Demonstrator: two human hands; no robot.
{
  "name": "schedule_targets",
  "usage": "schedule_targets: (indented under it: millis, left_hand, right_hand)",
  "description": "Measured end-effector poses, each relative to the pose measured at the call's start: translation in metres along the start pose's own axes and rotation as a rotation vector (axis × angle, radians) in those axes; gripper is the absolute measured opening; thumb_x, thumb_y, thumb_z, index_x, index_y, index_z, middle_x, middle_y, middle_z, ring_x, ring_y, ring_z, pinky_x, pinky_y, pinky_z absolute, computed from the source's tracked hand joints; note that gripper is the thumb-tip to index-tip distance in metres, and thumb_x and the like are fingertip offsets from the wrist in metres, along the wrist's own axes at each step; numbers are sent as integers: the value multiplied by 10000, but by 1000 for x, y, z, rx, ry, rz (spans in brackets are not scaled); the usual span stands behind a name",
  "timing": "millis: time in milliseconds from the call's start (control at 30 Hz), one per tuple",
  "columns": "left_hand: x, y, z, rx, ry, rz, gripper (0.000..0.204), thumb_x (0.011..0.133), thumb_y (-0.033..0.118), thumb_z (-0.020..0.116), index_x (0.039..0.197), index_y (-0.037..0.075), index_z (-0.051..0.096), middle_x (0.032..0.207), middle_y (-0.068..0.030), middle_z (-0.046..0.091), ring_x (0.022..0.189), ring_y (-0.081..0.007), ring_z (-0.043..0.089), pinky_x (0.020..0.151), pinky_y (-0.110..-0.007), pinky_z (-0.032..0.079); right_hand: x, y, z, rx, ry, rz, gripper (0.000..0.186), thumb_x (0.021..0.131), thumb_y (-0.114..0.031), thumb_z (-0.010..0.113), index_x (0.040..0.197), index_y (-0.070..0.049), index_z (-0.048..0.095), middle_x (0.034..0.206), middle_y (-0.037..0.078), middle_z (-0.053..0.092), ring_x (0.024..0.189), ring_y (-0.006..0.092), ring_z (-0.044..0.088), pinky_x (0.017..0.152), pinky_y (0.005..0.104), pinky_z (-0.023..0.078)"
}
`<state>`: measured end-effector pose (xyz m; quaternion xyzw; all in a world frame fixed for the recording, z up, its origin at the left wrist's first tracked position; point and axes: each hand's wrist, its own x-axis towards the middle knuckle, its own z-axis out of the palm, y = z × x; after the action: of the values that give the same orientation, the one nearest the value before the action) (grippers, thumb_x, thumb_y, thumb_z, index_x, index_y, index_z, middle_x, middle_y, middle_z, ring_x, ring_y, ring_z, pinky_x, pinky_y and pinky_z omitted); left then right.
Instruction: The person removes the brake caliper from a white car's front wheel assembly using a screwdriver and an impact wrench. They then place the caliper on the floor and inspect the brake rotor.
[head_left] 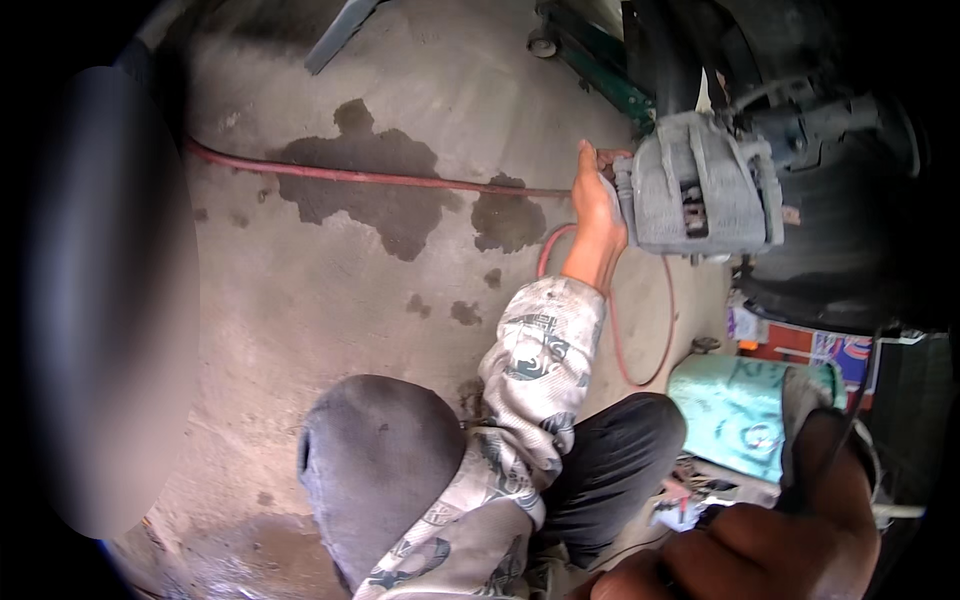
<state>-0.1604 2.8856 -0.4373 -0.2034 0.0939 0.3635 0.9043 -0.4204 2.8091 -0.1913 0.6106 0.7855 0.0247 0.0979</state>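
Note:
A grey, dusty brake caliper point(680, 190) sits at the upper right, with a slot in its body. Against its left side is my left hand point(598, 210), in a patterned sleeve, its fingers partly hidden behind the metal and closed on that edge. My right hand point(770, 545) looms large and dark at the lower right, very near the camera. Its fingers are curled, with one digit pointing up past a greyish piece; what it grips is hard to make out. Dark wheel-side parts point(830, 140) stand to the right of the caliper.
A red hose point(370, 177) crosses the stained concrete floor and loops below my left hand. At the right lies a turquoise canister point(725, 410), near colourful boxes point(840, 350). A green jack point(605, 75) stands at the top. My bent knees point(385, 430) are below.

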Motion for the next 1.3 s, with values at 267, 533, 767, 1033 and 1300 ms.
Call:
schedule_targets:
  millis: [267,533,767,1033,1300]
  left_hand:
    - [-3,-19,4,28,54,-14,487,1029,472,428,926,38,624,916,-98,645,863,-227,609,833,-383,499]
    - [1,-5,-1,205,-48,-16,481,1022,472,415,1155,41,582,1199,-127,617,1139,-274,566,1044,-420,420]
    - [13,0,-5,360,-96,-1,529,1024,455,395,1334,41,505,1373,-126,535,1278,-293,486,1120,-455,353]
    - [4,13,-14,281,-28,68,478,1036,392,409,1277,-4,527,1282,-154,578,1185,-283,555,1019,-434,464]
    - [-9,-8,9,42,69,-24,409,1025,403,456,979,31,621,885,-70,643,832,-199,615,795,-358,502]
  right_hand:
    - [-13,4,-55,-40,-381,149,283,632,-175,659,663,-121,383,656,19,325,534,147,313,486,270,300]
    - [-61,-8,-59,-992,-736,-487,560,437,-277,848,641,-123,350,690,-4,334,577,119,344,533,247,311]
    - [-83,46,-62,-196,-549,-616,292,564,-226,738,626,-82,492,685,-18,467,513,123,366,491,262,332]
    - [-11,71,-16,669,182,-452,183,921,-223,619,1005,-66,580,719,76,591,510,128,532,495,283,448]
    - [24,134,-23,975,625,-111,191,887,-139,627,838,-39,472,593,34,458,447,89,401,383,245,323]
